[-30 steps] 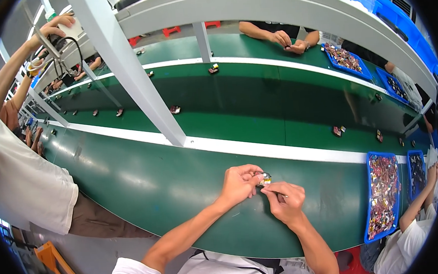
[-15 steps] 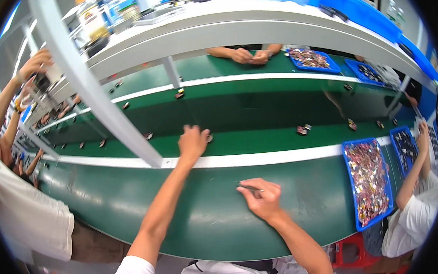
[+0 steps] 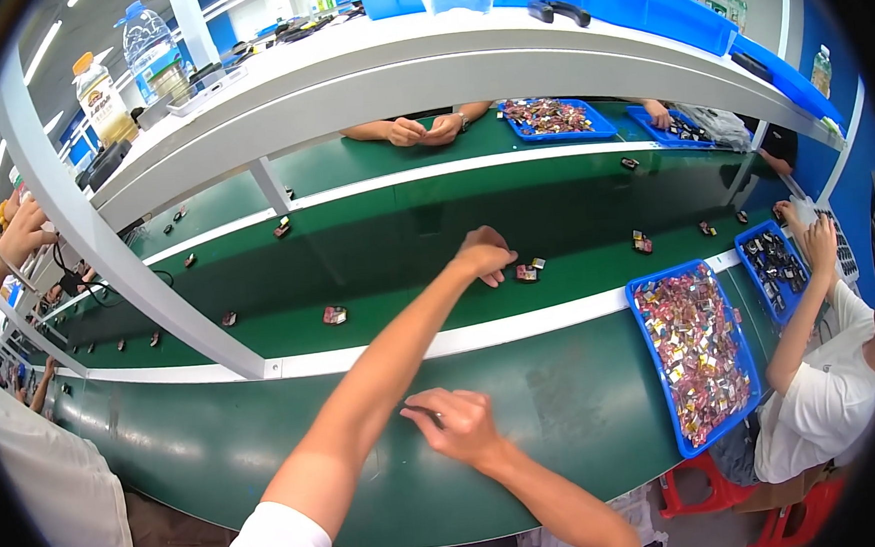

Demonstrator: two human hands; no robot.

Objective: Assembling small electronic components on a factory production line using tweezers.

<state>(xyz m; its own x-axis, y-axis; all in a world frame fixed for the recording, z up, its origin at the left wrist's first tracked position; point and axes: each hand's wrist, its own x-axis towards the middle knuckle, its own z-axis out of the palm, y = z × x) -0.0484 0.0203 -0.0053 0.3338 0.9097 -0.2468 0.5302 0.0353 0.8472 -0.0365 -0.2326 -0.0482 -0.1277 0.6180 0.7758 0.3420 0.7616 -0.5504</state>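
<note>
My left hand (image 3: 482, 256) is stretched far out over the moving green belt (image 3: 405, 235), fingers loosely bent and pointing down, with nothing visible in them. Just to its right a small pinkish part (image 3: 526, 273) lies on the belt, a fingertip close to it. My right hand (image 3: 459, 425) rests on the near green table (image 3: 556, 417), closed around a thin dark tool (image 3: 421, 412) whose tip pokes out to the left.
A blue tray (image 3: 666, 400) full of small colourful parts sits at my right, with a second blue tray (image 3: 759, 284) beyond it beside a co-worker's arm (image 3: 806, 316). More small parts (image 3: 334, 315) ride the belt. A slanted white post (image 3: 137, 282) stands left. Other people's hands (image 3: 419, 129) work across.
My left hand left the right hand, reached out to the belt and now sits beside a small part there. My right hand stayed on the near table with the tool.
</note>
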